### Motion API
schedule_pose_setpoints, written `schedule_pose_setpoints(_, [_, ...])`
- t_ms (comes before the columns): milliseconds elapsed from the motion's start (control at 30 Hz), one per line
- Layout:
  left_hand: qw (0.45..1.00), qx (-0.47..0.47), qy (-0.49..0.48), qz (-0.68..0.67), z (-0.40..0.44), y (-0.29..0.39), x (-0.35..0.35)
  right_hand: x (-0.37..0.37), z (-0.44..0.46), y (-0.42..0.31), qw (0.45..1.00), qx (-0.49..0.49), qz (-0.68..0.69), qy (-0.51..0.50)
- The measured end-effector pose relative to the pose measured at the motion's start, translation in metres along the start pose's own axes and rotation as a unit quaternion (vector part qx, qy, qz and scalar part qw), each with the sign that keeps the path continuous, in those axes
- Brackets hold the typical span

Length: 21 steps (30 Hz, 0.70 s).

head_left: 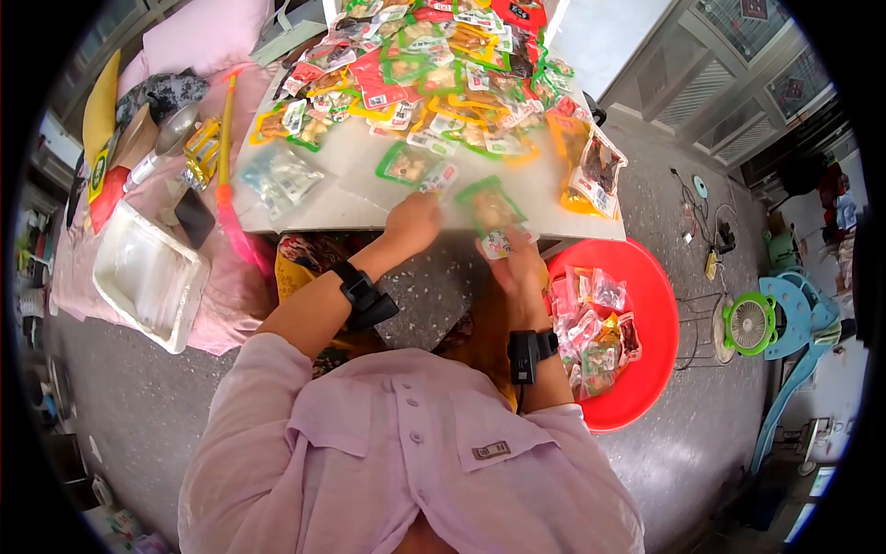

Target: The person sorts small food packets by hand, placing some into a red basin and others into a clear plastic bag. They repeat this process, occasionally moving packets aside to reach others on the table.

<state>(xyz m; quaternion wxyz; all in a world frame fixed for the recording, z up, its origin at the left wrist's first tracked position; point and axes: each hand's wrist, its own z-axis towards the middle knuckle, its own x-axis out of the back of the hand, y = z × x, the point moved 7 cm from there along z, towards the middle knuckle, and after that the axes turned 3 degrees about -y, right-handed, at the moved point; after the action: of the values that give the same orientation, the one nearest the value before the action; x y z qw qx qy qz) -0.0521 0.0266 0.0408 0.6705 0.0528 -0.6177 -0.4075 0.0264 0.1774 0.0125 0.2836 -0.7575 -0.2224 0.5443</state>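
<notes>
Two bare hands work at the near edge of a pale worktop [355,175], and one green-edged food pouch [492,205] is clamped between the fingers and thumb of the right hand [519,266], just over that edge. The left hand [413,223] reaches to a second green-trimmed pouch [406,164] lying flat on the worktop, its fingers at the white-labelled end; blur hides whether they pinch it, so I cannot tell.

The step in hand looks like handling pouches singly, one per hand. The next move seems to call for a sure grip by the left fingers on the flat pouch, while the right hand keeps its own pouch clear of the worktop edge.

By count: one blue-tinted clear packet [280,180] lies near the worktop's left side; at least two pouches overlap in the orange-edged stack [595,171] at the right corner. The large heap of pouches [434,69] at the far side overlaps too much to count. One red basin [661,342] stands beside the right arm, with many small packets [591,332] inside, also uncountable. Also visible are one white tray [152,268] on the left, two black wrist devices [523,358], one on each wrist, and one green fan [749,323].
</notes>
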Motion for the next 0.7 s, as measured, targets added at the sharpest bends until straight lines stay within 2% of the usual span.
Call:
schedule_pose_setpoints(133, [0.997,-0.030,0.053,-0.036,-0.004,0.012,0.015,-0.010,0.010,0.013,0.997,-0.033,-0.036,-0.052])
schedule_pose_setpoints(267, [0.995,-0.068,0.067,0.018,-0.008,0.026,0.021,-0.034,0.017,0.007,0.991,-0.061,-0.087,-0.080])
schedule_pose_setpoints(367, [0.992,-0.083,0.087,0.041,-0.011,0.033,0.029,-0.041,0.040,0.011,0.972,-0.076,-0.162,-0.154])
schedule_pose_setpoints(467, [0.988,-0.107,0.109,0.038,-0.015,0.042,0.037,-0.045,0.054,0.024,0.980,-0.100,-0.123,-0.119])
schedule_pose_setpoints(567, [0.988,-0.105,0.110,0.039,-0.017,0.045,0.034,-0.051,0.062,0.034,0.964,-0.081,-0.206,-0.150])
schedule_pose_setpoints(667, [0.991,-0.092,0.090,0.031,-0.020,0.040,0.032,-0.057,0.063,0.037,0.961,-0.095,-0.227,-0.130])
schedule_pose_setpoints(700, [0.992,-0.086,0.080,0.033,-0.021,0.037,0.029,-0.057,0.061,0.032,0.942,-0.090,-0.300,-0.121])
